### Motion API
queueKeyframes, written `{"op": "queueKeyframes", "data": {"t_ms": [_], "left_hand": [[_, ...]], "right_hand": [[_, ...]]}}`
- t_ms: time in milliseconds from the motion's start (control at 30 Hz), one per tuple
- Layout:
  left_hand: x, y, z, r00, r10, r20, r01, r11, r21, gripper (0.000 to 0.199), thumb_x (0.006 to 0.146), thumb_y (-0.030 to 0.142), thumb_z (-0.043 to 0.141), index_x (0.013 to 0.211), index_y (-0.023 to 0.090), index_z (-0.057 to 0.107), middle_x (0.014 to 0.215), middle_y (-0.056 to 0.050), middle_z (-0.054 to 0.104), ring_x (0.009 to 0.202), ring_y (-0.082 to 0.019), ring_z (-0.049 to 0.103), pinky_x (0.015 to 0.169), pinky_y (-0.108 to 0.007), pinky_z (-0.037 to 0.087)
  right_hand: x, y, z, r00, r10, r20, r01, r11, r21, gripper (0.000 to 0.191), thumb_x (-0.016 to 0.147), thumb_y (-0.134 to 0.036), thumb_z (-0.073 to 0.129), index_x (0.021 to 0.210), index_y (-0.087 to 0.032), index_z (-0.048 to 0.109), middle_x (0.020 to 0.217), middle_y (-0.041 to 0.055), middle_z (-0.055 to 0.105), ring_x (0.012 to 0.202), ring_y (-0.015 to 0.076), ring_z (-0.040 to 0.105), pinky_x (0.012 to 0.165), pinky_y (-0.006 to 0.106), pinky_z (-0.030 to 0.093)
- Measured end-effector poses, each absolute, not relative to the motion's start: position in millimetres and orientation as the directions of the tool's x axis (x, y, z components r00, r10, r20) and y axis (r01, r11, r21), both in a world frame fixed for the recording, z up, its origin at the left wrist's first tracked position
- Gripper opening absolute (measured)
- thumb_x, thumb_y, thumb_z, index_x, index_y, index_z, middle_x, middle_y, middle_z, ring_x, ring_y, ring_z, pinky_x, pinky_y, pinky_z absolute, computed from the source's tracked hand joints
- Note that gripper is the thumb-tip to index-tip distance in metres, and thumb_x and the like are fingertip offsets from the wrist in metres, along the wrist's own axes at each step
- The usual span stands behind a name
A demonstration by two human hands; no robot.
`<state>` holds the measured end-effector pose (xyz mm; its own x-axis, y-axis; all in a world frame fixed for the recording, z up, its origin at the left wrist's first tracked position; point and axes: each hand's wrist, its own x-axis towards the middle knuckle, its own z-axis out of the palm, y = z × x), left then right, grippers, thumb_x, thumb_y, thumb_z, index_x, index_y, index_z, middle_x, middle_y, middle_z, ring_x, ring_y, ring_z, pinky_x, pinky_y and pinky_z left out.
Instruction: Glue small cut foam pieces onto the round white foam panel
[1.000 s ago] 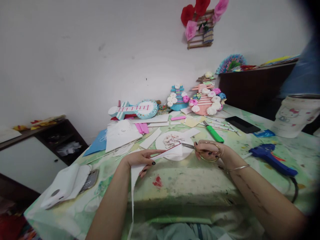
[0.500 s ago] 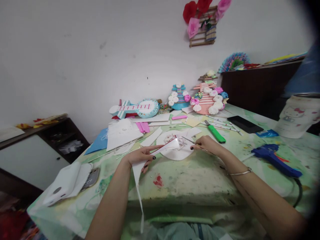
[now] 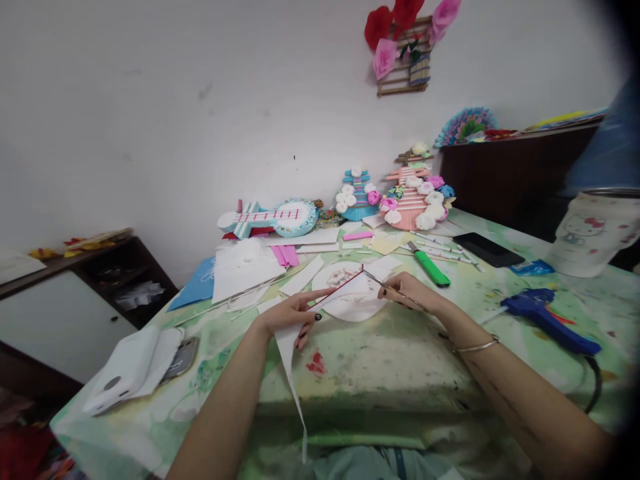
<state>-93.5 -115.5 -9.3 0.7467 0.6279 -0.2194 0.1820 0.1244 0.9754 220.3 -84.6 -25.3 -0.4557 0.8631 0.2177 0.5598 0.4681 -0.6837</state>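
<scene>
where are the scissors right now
In the head view, right of centre, the scissors are in the right hand, their tips by the red-edged white paper the left hand holds.

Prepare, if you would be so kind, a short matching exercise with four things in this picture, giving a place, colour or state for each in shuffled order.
Things:
1. scissors
2. glue gun
3. white piece with a thin dangling end
4. cutter knife

Places, colours and states:
A. held in the left hand
B. bright green handle, lying on the table
C. held in the right hand
D. dark blue, lying on the table

Right pairs: 1-C, 2-D, 3-A, 4-B
</scene>
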Motion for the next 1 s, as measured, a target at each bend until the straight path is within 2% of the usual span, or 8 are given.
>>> {"op": "queueKeyframes", "data": {"t_ms": [233, 367, 600, 800, 1000], "left_hand": [[-87, -118, -8, 0.732, 0.642, -0.228, 0.197, 0.120, 0.973, 0.076, 0.082, 0.022, 0.054, 0.144, 0.026, 0.011, 0.046, 0.005, 0.054, 0.040, -0.014, 0.057, 0.036, -0.016, 0.037], [-87, -118, -8, 0.728, 0.643, -0.239, 0.216, 0.116, 0.969, 0.075, 0.082, 0.023, 0.054, 0.144, 0.026, 0.011, 0.045, 0.006, 0.053, 0.039, -0.014, 0.056, 0.037, -0.016, 0.037], [-88, -116, -10, 0.717, 0.658, -0.228, 0.216, 0.101, 0.971, 0.076, 0.082, 0.025, 0.053, 0.144, 0.023, 0.009, 0.047, 0.005, 0.055, 0.041, -0.014, 0.057, 0.038, -0.016, 0.039], [-89, -115, -10, 0.716, 0.678, -0.166, 0.159, 0.074, 0.985, 0.070, 0.082, 0.025, 0.054, 0.143, 0.025, 0.019, 0.046, 0.004, 0.056, 0.040, -0.015, 0.058, 0.038, -0.018, 0.040], [-82, -112, -13, 0.591, 0.807, -0.019, 0.001, 0.022, 1.000, 0.072, 0.083, 0.026, 0.055, 0.143, 0.028, 0.016, 0.047, 0.006, 0.054, 0.040, -0.015, 0.059, 0.039, -0.020, 0.044]], "right_hand": [[215, -80, -30, -0.422, 0.879, 0.220, 0.677, 0.467, -0.569, 0.052, 0.073, -0.061, 0.046, 0.044, -0.019, 0.035, 0.048, -0.0043, 0.025, 0.049, 0.0085, 0.025, 0.048, 0.026, 0.016], [213, -76, -32, -0.384, 0.896, 0.222, 0.724, 0.442, -0.529, 0.054, 0.070, -0.062, 0.049, 0.041, -0.019, 0.033, 0.046, -0.0040, 0.024, 0.049, 0.0088, 0.025, 0.048, 0.026, 0.016], [213, -80, -27, -0.357, 0.915, 0.191, 0.737, 0.401, -0.544, 0.054, 0.068, -0.063, 0.050, 0.040, -0.016, 0.047, 0.042, -0.0020, 0.034, 0.048, 0.0093, 0.027, 0.047, 0.026, 0.018], [215, -79, -30, -0.281, 0.942, 0.183, 0.725, 0.334, -0.602, 0.052, 0.071, -0.059, 0.047, 0.055, -0.013, 0.065, 0.040, -0.0012, 0.039, 0.044, 0.0100, 0.032, 0.045, 0.025, 0.021], [213, -86, -27, -0.341, 0.922, 0.182, 0.613, 0.365, -0.701, 0.057, 0.077, -0.062, 0.038, 0.071, -0.012, 0.064, 0.044, -0.0029, 0.041, 0.041, 0.0094, 0.036, 0.042, 0.023, 0.023]]}}
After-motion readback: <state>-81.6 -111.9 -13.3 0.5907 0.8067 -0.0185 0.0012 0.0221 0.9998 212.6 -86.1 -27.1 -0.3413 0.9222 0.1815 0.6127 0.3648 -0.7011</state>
